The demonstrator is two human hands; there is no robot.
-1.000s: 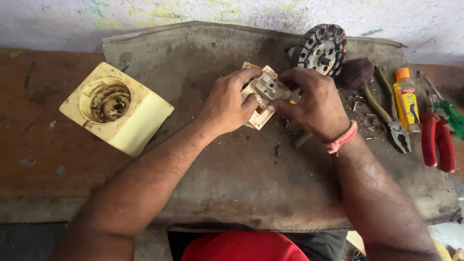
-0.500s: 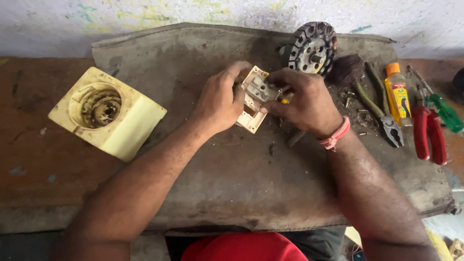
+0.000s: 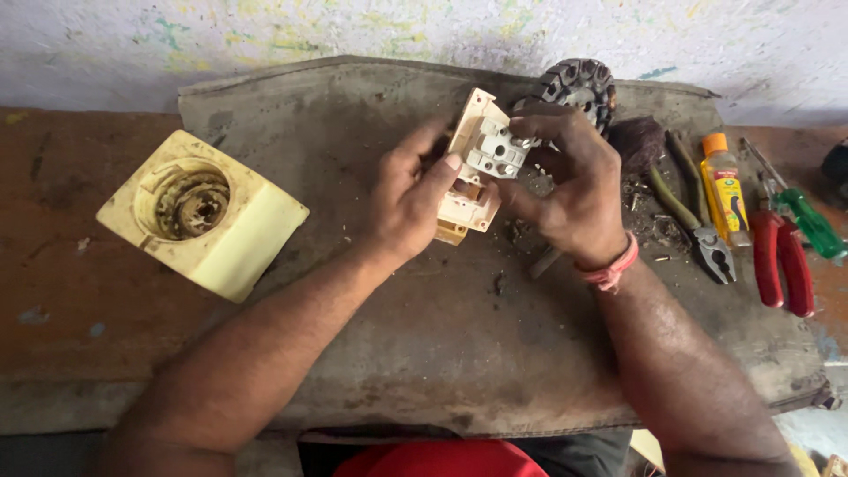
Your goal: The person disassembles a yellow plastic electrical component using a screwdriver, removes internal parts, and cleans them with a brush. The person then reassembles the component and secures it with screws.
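A worn grey mat [image 3: 424, 353] is spread over the brown bench [image 3: 62, 291]. At left a yellow housing [image 3: 238, 243] is seen; at far right, pliers [image 3: 698, 221], a glue bottle [image 3: 726, 187] and red-handled cutters [image 3: 782, 261].

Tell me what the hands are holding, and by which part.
Both hands grip one cream plastic switch part: the left hand holds its left edge, and the right hand pinches its right side and top with thumb and fingers.

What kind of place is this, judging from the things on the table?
Probably a small repair workshop for electrical appliances. Both hands hold a cream plastic switch part above a worn, dirty workbench. Pliers, a screwdriver and a wound motor core lie beside a yellowed housing.
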